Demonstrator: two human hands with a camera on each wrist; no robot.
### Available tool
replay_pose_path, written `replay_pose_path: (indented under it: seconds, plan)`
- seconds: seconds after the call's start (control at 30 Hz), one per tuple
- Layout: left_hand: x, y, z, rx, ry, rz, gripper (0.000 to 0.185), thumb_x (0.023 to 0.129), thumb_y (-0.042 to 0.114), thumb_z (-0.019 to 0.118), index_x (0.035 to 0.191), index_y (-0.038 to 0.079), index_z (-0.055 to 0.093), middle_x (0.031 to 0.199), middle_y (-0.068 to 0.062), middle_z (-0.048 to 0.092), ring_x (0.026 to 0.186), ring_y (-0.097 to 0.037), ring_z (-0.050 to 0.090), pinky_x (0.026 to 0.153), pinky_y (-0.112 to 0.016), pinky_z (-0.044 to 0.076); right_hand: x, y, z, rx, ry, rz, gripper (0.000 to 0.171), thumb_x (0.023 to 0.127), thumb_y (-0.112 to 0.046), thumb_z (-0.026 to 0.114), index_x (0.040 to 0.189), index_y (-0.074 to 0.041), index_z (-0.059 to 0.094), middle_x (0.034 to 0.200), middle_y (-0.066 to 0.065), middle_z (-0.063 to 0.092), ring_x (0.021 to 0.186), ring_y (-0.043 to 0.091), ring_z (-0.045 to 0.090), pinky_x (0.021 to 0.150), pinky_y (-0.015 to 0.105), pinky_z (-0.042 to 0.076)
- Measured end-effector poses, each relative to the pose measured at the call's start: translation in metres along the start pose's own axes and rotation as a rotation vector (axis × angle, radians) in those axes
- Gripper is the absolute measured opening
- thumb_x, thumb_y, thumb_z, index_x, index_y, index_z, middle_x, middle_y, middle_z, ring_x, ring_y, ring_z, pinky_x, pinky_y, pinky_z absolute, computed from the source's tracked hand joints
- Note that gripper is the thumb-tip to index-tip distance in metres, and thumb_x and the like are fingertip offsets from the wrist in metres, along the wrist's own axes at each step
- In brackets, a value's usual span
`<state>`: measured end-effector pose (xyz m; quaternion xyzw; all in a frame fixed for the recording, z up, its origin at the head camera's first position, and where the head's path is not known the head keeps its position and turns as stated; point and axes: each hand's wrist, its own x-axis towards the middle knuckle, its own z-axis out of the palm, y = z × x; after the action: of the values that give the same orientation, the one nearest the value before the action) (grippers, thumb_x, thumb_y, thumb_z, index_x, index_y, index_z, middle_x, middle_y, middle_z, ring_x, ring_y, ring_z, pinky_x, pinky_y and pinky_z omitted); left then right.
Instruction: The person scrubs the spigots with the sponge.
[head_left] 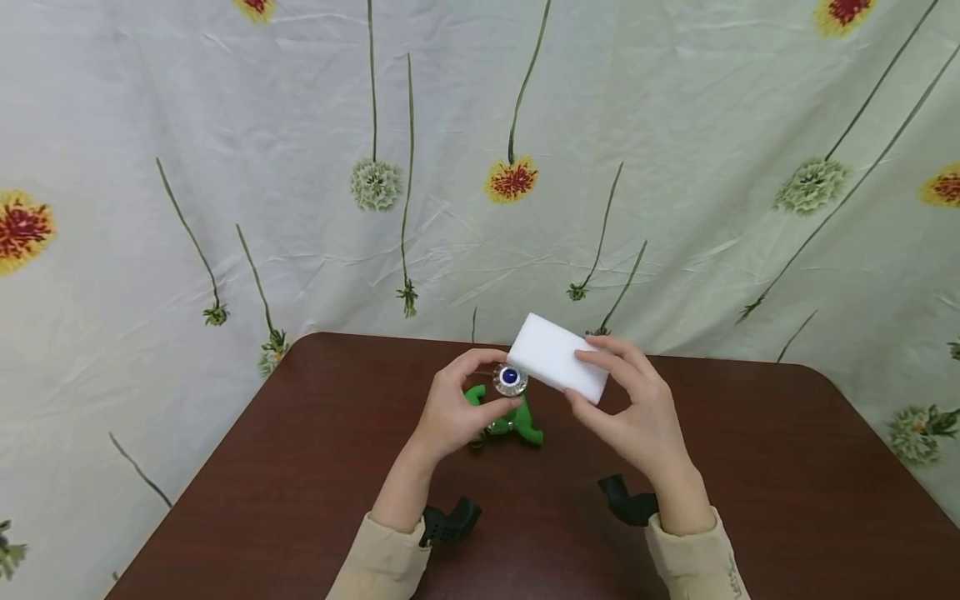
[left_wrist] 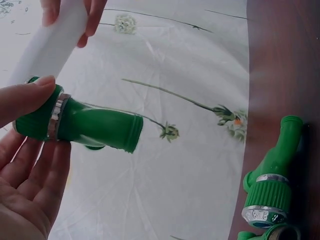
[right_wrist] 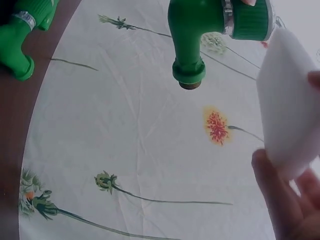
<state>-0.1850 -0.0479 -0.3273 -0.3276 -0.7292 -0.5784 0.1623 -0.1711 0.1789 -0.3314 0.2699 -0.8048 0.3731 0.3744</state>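
In my left hand [head_left: 450,410] I hold a green plastic tap [left_wrist: 102,125] with a silver ring, thumb on one side and fingers on the other. Its round end, with a dark blue centre [head_left: 510,377], faces the head camera. A white sponge block [head_left: 557,357] is pinched by its right end in my right hand [head_left: 643,408]. One corner of the sponge is right against the tap's round end; whether they touch I cannot tell. The right wrist view shows the threaded outlet [right_wrist: 190,82] of the held tap pointing down.
More green taps [left_wrist: 270,192] lie on the dark brown table [head_left: 315,467], behind the left hand in the head view. A white cloth [head_left: 450,242] printed with flowers hangs behind the table. A black wrist mount [head_left: 452,521] sticks out by each sleeve.
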Motion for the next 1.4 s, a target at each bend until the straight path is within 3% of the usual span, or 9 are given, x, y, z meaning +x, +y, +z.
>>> replay_pose_path:
  seconds: [0.23, 0.33, 0.47, 0.6, 0.73, 0.87, 1.0, 1.13, 1.4]
  plan:
    - [0.000, -0.003, 0.000, -0.002, 0.072, 0.055, 0.042, 0.067, -0.010, 0.079, 0.106, -0.007, 0.062, 0.103, -0.017, 0.062, 0.091, -0.027, 0.059, 0.078, -0.031, 0.050, 0.000, 0.002, 0.001, -0.146, 0.045, 0.022, 0.036, 0.069, -0.006, 0.079, 0.103, -0.009, 0.070, 0.118, 0.005, 0.059, 0.101, 0.021, 0.060, 0.076, 0.023, 0.049]
    - [0.000, -0.002, 0.000, 0.001, 0.084, 0.033, 0.043, 0.067, -0.009, 0.079, 0.106, -0.008, 0.062, 0.101, -0.018, 0.062, 0.090, -0.027, 0.059, 0.077, -0.033, 0.051, 0.000, 0.001, 0.002, -0.079, 0.085, 0.035, 0.037, 0.068, -0.003, 0.079, 0.103, -0.010, 0.070, 0.118, 0.005, 0.060, 0.101, 0.022, 0.059, 0.077, 0.019, 0.046]
    - [0.000, -0.001, 0.001, 0.008, 0.098, -0.002, 0.043, 0.069, -0.009, 0.078, 0.108, -0.008, 0.061, 0.100, -0.018, 0.063, 0.092, -0.027, 0.059, 0.077, -0.038, 0.052, 0.000, -0.002, 0.004, 0.064, -0.007, -0.032, 0.041, 0.067, 0.000, 0.079, 0.105, -0.010, 0.069, 0.119, 0.008, 0.058, 0.106, 0.026, 0.056, 0.082, 0.018, 0.045]
    - [-0.001, -0.015, 0.002, 0.007, 0.118, 0.005, 0.043, 0.068, -0.008, 0.079, 0.108, -0.006, 0.061, 0.101, -0.018, 0.063, 0.093, -0.029, 0.058, 0.081, -0.045, 0.049, -0.001, -0.003, 0.007, 0.021, -0.081, -0.079, 0.037, 0.069, -0.004, 0.078, 0.104, -0.010, 0.069, 0.119, 0.009, 0.058, 0.106, 0.027, 0.056, 0.081, 0.023, 0.049]
    - [-0.001, -0.035, 0.004, 0.021, 0.134, 0.022, 0.045, 0.067, -0.003, 0.083, 0.108, 0.000, 0.064, 0.102, -0.013, 0.063, 0.092, -0.025, 0.058, 0.080, -0.047, 0.049, 0.000, -0.003, 0.009, -0.135, 0.035, -0.045, 0.032, 0.069, -0.009, 0.077, 0.100, -0.008, 0.070, 0.114, 0.009, 0.061, 0.097, 0.026, 0.061, 0.071, 0.033, 0.052]
    - [-0.001, -0.039, 0.004, 0.031, 0.137, 0.041, 0.045, 0.066, 0.002, 0.084, 0.107, 0.005, 0.065, 0.101, -0.007, 0.064, 0.091, -0.021, 0.057, 0.079, -0.046, 0.050, 0.000, -0.005, 0.008, -0.126, 0.109, 0.008, 0.033, 0.068, -0.010, 0.078, 0.100, -0.008, 0.070, 0.114, 0.008, 0.061, 0.097, 0.026, 0.061, 0.075, 0.025, 0.049]
    - [-0.001, -0.039, 0.005, 0.035, 0.128, 0.059, 0.045, 0.067, 0.002, 0.084, 0.108, 0.004, 0.065, 0.102, -0.006, 0.063, 0.093, -0.019, 0.057, 0.081, -0.042, 0.049, 0.000, -0.008, 0.010, -0.046, 0.005, -0.036, 0.034, 0.071, -0.014, 0.079, 0.104, -0.010, 0.070, 0.117, 0.007, 0.059, 0.103, 0.025, 0.058, 0.081, 0.018, 0.047]
    - [-0.001, -0.040, 0.005, 0.041, 0.129, 0.059, 0.044, 0.067, 0.003, 0.084, 0.108, 0.004, 0.065, 0.102, -0.006, 0.064, 0.093, -0.019, 0.057, 0.081, -0.037, 0.049, -0.001, -0.006, 0.011, -0.058, -0.075, -0.086, 0.034, 0.071, -0.012, 0.080, 0.103, -0.008, 0.070, 0.117, 0.009, 0.059, 0.102, 0.026, 0.059, 0.075, 0.031, 0.054]
    - [0.000, -0.026, 0.003, 0.038, 0.122, 0.015, 0.043, 0.066, -0.004, 0.082, 0.105, -0.002, 0.064, 0.099, -0.014, 0.064, 0.088, -0.026, 0.059, 0.076, -0.046, 0.052, 0.000, -0.001, 0.006, -0.195, 0.144, 0.005, 0.031, 0.069, -0.012, 0.078, 0.098, -0.006, 0.071, 0.113, 0.010, 0.062, 0.093, 0.027, 0.062, 0.070, 0.031, 0.052]
